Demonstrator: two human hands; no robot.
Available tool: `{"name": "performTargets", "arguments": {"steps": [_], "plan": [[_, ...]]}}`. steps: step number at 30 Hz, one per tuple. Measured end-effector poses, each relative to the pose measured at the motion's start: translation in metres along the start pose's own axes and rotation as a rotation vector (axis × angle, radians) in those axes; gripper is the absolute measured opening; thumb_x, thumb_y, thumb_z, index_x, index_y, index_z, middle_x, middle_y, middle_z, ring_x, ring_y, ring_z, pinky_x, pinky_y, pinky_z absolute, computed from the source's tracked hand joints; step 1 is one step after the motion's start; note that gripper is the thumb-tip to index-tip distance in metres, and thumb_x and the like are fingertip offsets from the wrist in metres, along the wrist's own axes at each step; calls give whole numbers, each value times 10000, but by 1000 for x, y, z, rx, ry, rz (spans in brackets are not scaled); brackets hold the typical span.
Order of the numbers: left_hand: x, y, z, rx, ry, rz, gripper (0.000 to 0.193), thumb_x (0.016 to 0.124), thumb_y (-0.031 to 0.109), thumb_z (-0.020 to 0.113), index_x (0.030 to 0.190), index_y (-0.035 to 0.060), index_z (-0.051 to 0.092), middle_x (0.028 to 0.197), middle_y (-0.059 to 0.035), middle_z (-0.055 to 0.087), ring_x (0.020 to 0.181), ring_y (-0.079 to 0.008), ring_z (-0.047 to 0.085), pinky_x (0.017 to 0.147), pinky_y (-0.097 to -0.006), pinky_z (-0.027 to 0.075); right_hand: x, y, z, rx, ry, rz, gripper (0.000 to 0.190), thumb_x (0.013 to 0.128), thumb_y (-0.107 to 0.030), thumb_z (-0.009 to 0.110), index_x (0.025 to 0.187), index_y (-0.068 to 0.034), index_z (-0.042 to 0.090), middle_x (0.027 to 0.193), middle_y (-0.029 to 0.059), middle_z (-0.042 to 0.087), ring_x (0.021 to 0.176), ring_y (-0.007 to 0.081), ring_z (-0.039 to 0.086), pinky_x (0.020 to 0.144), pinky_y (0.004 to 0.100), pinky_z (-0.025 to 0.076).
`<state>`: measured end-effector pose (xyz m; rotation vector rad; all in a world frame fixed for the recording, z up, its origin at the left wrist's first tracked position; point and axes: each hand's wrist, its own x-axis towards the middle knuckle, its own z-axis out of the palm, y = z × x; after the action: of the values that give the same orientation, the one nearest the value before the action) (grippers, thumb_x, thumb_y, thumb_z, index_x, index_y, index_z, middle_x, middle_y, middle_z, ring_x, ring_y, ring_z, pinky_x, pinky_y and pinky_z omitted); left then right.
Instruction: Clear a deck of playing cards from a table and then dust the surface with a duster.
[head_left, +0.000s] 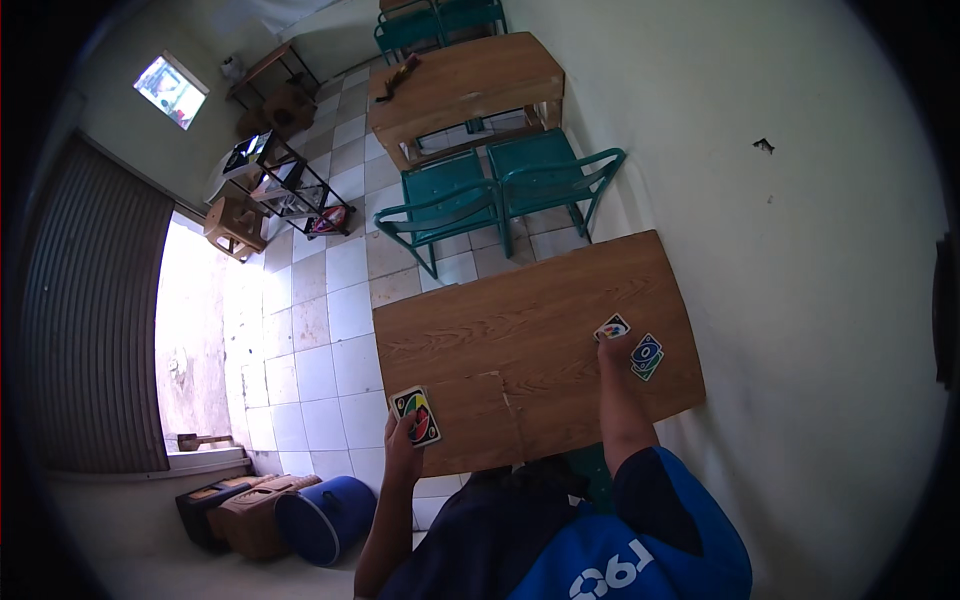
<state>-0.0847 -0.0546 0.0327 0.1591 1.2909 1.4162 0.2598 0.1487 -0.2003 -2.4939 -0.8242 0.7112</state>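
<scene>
With my left hand (403, 442) I hold a thick deck of UNO cards (416, 417) at the left front edge of the wooden table (465, 337). The top card shows a multicoloured face, and my thumb lies on it. Further right, my right hand (613, 346) is on a single UNO card (613, 327) with a black border and a white and coloured middle; it is at or just above the tabletop. Beside that hand, to the right, a blue card (646, 351) overlaps a green card (646, 372) on the wood.
Two joined green metal chairs (457, 187) stand past the table's far edge, before a second wooden table (465, 75). A pale wall (795, 300) runs along the right. A blue barrel (330, 517) lies near brown containers (251, 517) at lower left.
</scene>
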Motion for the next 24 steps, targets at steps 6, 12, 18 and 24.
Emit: {"name": "performTargets", "arguments": {"steps": [6,12,18,24], "plan": [[-4,-3,-6,-41,34,7,262,877,56,448,1139,48,453,939,-63,577,801,-132,600,670,-279,526,9,3,17,-47,150,-82,475,654,-147,762,1035,20,532,1019,194,587,958,311,586,778,387,491],[-5,-8,7,-12,-14,20,233,878,91,443,1108,62,458,928,-54,568,789,-125,596,669,-277,522,10,0,8,-19,38,-125,237,699,-93,690,896,8,606,900,177,625,879,325,606,745,385,480],[0,-13,39,5,-97,17,224,878,82,460,1100,54,467,921,-43,577,783,-113,599,649,-265,525,-14,2,-27,221,-223,-402,145,809,-127,603,862,8,605,694,105,617,567,192,600,501,308,450],[2,-16,47,19,-189,39,221,870,68,470,1090,50,467,922,-45,574,794,-107,602,649,-257,535,-134,-58,-97,561,-584,-360,160,864,-120,543,848,22,614,638,42,580,555,100,540,487,255,414]]}}
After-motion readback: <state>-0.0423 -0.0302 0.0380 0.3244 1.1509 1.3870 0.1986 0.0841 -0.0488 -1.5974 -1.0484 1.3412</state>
